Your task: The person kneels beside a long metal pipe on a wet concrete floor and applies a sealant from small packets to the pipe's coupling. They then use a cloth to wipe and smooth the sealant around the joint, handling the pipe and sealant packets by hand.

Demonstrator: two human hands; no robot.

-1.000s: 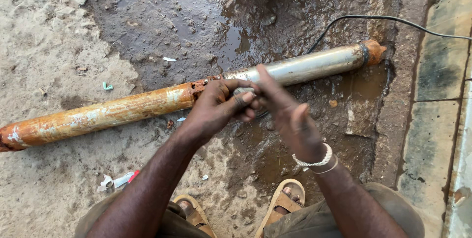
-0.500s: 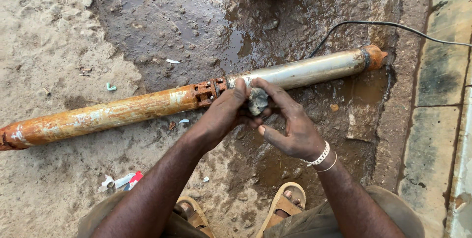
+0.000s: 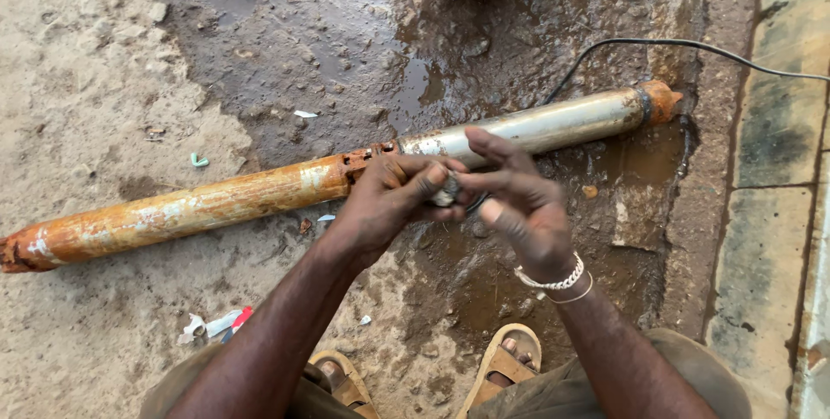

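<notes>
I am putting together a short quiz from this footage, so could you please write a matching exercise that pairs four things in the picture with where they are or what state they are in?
Things:
1. small grey part
2. long pipe
3. black cable
4. bracelets

Places or states:
A. on the right hand's wrist
B. lying across the wet ground, rusty orange at one end and bare metal at the other
C. pinched between the fingers of the left hand and the right hand
D. running from the pipe's capped end towards the picture's right edge

Pairs: 1-C, 2-B, 3-D, 4-A
</notes>
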